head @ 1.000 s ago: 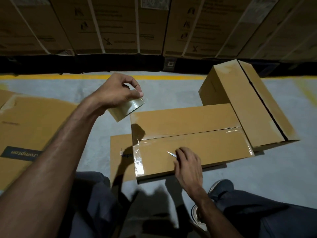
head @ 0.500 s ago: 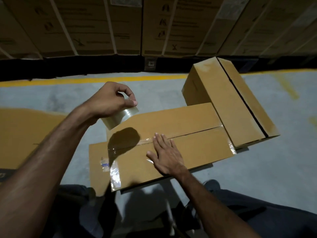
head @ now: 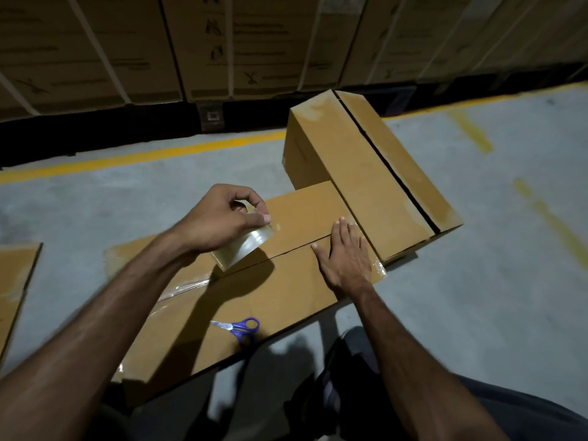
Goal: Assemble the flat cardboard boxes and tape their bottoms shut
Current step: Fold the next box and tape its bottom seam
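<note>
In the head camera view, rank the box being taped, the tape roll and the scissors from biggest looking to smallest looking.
1. Box being taped, largest by far.
2. Tape roll.
3. Scissors, though they look close to the partly hidden roll, so that order is unsure.

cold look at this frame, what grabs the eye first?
The two hands over the near box: the left hand grips a clear tape roll above the centre seam, the right hand lies flat at the seam's far end. Purple-handled scissors lie on the box's near flap. Behind, a second box has an open dark seam.
</note>
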`<move>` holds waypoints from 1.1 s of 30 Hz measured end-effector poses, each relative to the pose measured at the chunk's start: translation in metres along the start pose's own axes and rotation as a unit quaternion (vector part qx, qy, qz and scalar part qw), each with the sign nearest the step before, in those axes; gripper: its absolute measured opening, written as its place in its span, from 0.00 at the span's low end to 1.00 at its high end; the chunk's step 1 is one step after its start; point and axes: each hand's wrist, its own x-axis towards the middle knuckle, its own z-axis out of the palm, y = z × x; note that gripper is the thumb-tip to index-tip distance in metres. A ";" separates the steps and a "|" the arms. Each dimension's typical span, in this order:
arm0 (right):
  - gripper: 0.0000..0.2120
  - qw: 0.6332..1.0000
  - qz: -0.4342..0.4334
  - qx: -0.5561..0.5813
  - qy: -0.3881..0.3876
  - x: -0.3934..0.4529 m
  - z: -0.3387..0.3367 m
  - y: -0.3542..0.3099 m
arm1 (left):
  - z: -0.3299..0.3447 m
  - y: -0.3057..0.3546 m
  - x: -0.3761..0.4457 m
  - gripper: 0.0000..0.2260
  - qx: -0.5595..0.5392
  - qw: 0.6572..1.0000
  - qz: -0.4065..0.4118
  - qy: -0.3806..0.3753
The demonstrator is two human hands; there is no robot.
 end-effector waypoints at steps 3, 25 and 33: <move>0.46 0.999 0.046 0.020 0.023 0.007 -0.001 0.010 | 0.010 -0.002 0.005 0.05 -0.010 1.000 -0.001 -0.005; 0.41 0.946 0.267 0.179 0.045 -0.107 0.028 -0.036 | -0.019 0.000 -0.035 0.04 0.017 0.999 -0.017 0.034; 0.20 0.984 -0.132 0.119 -0.001 -0.154 0.006 -0.116 | -0.044 0.005 -0.079 0.06 0.018 0.999 -0.018 0.035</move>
